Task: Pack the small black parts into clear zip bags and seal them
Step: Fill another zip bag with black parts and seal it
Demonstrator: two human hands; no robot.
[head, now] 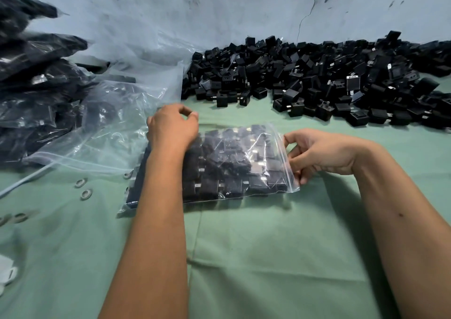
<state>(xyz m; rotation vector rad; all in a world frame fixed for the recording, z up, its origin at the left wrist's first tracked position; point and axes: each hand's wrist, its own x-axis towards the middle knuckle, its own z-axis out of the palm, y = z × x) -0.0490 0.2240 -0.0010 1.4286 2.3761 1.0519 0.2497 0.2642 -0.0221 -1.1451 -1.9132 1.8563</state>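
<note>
Sealing step. Filled zip bag (229, 165) lies at centre on the green cloth (244, 257); right hand (319, 155) pinches its zip edge at 3 o'clock; left hand (172, 128), fingers curled, steadies the 9 o'clock end. Loose black parts (317, 79) lie at 1 o'clock. Best run the pinch along the whole strip.

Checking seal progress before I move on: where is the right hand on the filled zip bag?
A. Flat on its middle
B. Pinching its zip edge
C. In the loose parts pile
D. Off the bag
B: the right hand pinches the zip edge of the filled zip bag.
</note>
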